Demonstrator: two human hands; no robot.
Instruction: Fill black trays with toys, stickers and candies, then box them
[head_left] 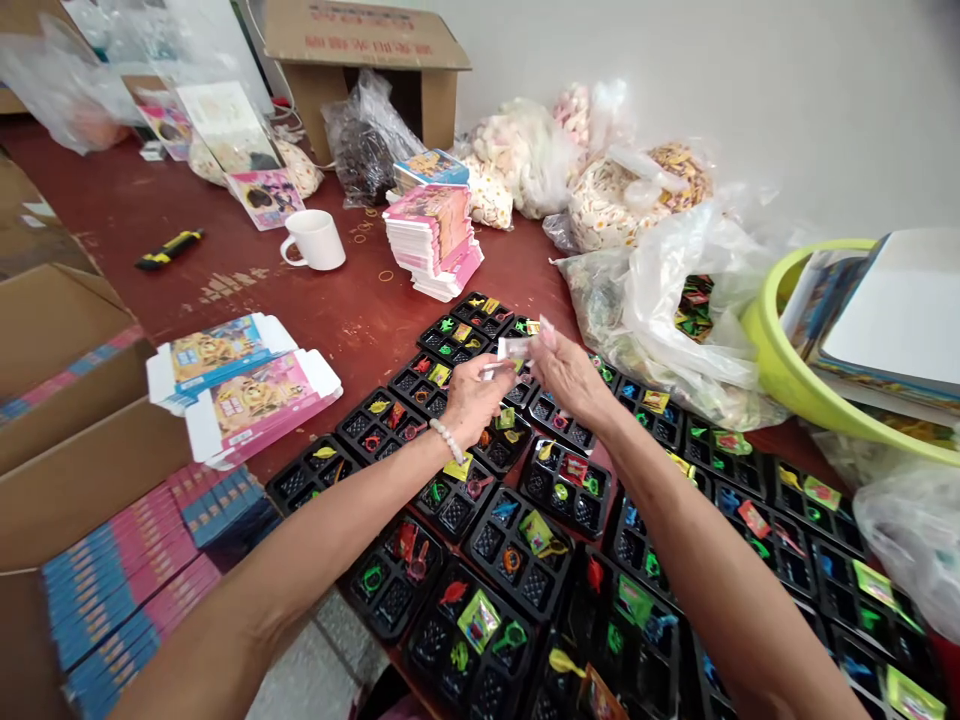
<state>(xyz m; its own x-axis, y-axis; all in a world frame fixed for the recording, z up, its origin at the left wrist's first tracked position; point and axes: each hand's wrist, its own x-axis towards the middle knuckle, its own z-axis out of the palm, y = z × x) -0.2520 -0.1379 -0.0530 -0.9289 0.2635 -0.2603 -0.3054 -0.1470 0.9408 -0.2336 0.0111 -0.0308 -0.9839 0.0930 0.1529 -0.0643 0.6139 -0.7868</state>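
Note:
My left hand [475, 398], with a beaded bracelet on the wrist, has its fingers pinched on a small pale packet [514, 348] above the far rows of trays. Beside it on the right, my right hand [564, 372] is closed near the packet's other end, holding something small and pale pink-white that is too small to name. Under both arms lie many black compartment trays [568, 484]. Their compartments hold small coloured plastic pieces and shiny packets, such as a green-yellow packet [478, 621].
Beyond the trays stand a stack of pink boxes [433, 240], a white mug [316, 240] and bagged pieces [517, 150]. Flat printed boxes [259, 395] and a yellow-black cutter [171, 249] lie left. Packed cartons [112, 440] are lower left; a yellow-green basin [795, 370] sits right.

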